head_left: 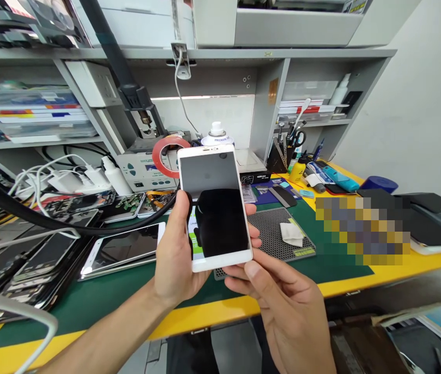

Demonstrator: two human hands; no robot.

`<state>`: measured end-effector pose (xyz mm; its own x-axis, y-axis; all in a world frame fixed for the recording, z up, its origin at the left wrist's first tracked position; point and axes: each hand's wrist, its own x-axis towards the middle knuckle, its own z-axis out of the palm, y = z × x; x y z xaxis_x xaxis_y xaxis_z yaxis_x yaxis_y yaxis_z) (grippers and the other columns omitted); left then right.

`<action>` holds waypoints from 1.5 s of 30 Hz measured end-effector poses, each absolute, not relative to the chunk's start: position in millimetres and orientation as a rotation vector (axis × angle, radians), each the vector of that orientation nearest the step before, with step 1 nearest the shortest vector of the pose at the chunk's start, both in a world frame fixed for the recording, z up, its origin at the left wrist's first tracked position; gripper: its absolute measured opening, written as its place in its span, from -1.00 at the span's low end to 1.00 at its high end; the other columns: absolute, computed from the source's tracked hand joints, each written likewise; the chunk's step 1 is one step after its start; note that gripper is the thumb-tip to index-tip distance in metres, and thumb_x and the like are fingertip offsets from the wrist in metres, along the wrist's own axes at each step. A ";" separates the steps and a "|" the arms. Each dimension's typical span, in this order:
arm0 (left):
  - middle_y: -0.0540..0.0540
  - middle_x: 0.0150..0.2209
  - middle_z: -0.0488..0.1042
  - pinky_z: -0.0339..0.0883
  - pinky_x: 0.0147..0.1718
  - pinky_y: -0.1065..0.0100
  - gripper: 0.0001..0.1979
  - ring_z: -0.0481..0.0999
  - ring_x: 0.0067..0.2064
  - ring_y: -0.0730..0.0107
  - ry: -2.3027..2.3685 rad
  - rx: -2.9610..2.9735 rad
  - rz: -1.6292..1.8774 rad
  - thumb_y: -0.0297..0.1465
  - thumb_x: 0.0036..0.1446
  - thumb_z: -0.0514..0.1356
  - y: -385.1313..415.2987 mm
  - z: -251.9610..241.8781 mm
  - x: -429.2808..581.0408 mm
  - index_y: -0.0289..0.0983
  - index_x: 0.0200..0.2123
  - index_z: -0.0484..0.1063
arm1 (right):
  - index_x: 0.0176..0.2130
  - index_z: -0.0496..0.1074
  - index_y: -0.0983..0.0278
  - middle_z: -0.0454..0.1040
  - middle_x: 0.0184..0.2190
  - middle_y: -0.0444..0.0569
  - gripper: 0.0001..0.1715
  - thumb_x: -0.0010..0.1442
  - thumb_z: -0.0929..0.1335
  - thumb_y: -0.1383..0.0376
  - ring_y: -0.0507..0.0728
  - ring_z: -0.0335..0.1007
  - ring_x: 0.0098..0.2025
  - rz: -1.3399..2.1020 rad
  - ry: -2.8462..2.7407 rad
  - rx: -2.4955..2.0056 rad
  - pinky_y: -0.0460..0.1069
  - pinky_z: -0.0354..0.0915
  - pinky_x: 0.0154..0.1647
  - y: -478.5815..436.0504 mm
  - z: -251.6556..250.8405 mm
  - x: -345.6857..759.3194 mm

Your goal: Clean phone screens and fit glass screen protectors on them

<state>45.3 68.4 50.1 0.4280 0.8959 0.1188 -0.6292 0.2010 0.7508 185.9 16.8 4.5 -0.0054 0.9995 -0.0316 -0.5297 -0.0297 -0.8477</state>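
Observation:
A white-framed smartphone [222, 218] is held up over the bench, its screen dark and reflecting a head's outline. My left hand [175, 254] grips it from the left and beneath, thumb along the left edge and fingertips showing past the right edge. My right hand [292, 304] is closed at the phone's lower right corner, thumb and forefinger against it. Behind the phone lies a perforated grey pad [270, 231] with a folded white cloth [291, 234] on it. Left of my left hand rests a white-edged tablet-like device [124, 246].
Stacked phone screens [44, 265] and white chargers [74, 179] crowd the left. A black hose [127, 228] arcs across the bench. Behind stand a red tape roll [158, 156], a spray can [217, 136] and a pen holder [278, 158]. A yellow bottle [297, 170] stands right.

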 end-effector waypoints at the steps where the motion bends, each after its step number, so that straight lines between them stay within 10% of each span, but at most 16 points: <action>1: -0.34 -0.17 0.63 0.55 -0.19 0.19 -0.15 0.64 -0.14 0.06 0.394 0.832 1.106 0.12 0.34 -0.24 68.1 50.1 45.6 -0.47 0.06 0.52 | -0.10 0.65 0.26 0.67 -0.24 0.10 -0.68 0.15 0.52 0.18 0.30 0.64 -0.16 1.443 -0.765 -0.809 0.10 0.60 -0.13 16.9 4.4 185.9; 14: -0.15 -0.13 0.65 0.55 -0.06 0.20 -0.81 0.62 -0.05 0.07 0.750 0.798 1.274 -0.42 0.11 0.36 76.5 46.3 52.9 -0.32 -0.18 0.62 | -0.26 0.65 0.29 0.65 -0.35 0.00 -0.76 0.06 0.56 0.21 0.14 0.61 -0.37 1.335 -0.923 -0.842 0.01 0.59 -0.28 77.5 17.7 243.0; 30: -0.27 -0.25 0.61 0.56 -0.47 0.04 -0.64 0.60 -0.28 -0.04 0.927 0.657 0.809 -0.19 0.22 0.22 105.9 44.1 36.9 -0.34 -0.07 0.54 | -0.27 0.66 0.33 0.64 -0.39 0.01 -0.79 0.06 0.55 0.26 0.06 0.57 -0.42 1.520 -1.542 -0.838 -0.09 0.52 -0.38 168.2 31.3 311.8; 45: -0.11 -0.24 0.59 0.57 -0.37 0.14 -0.75 0.54 -0.40 0.20 1.122 0.790 0.997 -0.19 0.15 0.30 102.6 37.4 48.9 -0.24 -0.23 0.57 | -0.18 0.63 0.29 0.60 -0.27 0.02 -0.78 0.12 0.46 0.33 0.14 0.52 -0.24 1.628 -1.271 -0.815 0.04 0.48 -0.19 153.6 21.3 296.2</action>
